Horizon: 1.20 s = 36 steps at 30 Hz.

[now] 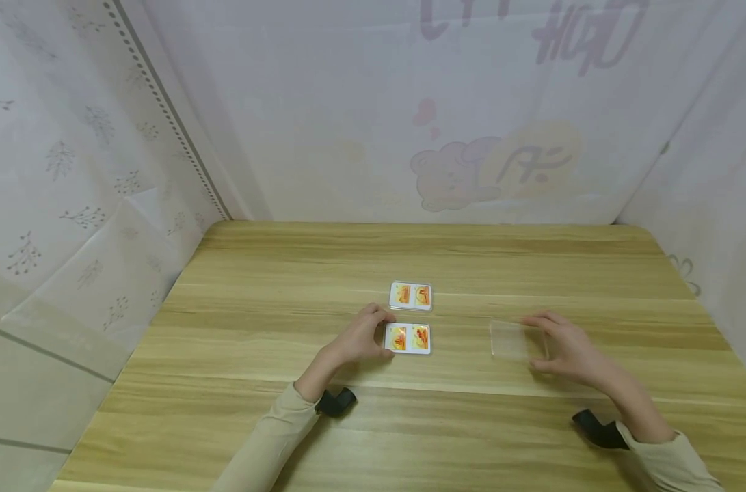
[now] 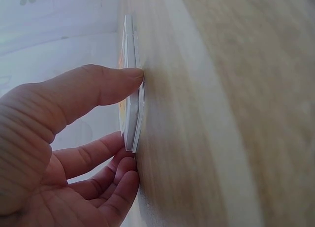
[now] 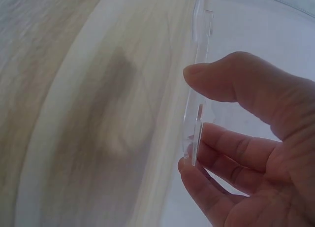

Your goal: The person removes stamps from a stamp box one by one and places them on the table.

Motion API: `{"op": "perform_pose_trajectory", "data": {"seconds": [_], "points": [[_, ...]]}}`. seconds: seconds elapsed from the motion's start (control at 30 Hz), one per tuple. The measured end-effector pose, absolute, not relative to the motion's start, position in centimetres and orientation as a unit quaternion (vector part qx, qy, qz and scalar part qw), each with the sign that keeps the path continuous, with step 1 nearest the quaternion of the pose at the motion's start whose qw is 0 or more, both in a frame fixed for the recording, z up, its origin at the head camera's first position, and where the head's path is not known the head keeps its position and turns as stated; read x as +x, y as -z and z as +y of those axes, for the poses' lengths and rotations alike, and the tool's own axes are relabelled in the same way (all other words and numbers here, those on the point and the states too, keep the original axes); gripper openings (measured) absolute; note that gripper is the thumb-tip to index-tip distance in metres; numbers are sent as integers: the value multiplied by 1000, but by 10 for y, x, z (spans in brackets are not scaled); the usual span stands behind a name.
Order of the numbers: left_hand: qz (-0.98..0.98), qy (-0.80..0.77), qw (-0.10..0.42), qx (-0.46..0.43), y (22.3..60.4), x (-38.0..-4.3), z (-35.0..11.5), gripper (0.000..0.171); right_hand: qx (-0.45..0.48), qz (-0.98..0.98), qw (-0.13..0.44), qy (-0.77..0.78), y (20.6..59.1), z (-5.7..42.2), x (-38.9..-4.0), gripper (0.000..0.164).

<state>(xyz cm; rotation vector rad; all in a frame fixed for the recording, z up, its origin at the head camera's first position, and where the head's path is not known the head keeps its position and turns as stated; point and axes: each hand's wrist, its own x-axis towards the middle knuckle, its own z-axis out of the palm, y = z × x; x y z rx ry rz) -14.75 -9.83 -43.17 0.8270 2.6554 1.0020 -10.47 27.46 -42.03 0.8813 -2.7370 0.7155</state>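
My left hand [image 1: 357, 338] pinches the near and far edges of a white picture card [image 1: 407, 339] with two orange and yellow pictures on it. In the left wrist view, the card's thick white edge [image 2: 132, 94] has a clear plastic layer on its table side, with my thumb and fingers at opposite ends. My right hand [image 1: 569, 348] grips a clear plastic cover [image 1: 508, 340] between thumb and fingers, to the right of the card. Seen from the right wrist, this cover has thin raised rims and hangs just above the wood. Nothing shows inside it.
A second, similar white picture card [image 1: 411, 296] in a clear case lies just beyond the first. Both stand on a wood-grain table [image 1: 256, 287]. A pale printed curtain [image 1: 323, 123] rises behind the far edge. Black wrist mounts [image 1: 597, 430] hang below the sleeves.
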Motion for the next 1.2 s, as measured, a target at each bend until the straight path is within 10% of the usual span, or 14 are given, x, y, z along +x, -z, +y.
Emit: {"op": "perform_pose_trajectory", "data": {"seconds": [1.2], "points": [[894, -340, 101, 272, 431, -147, -98, 52, 296, -928, 66, -215, 435, 291, -105, 64]]}}
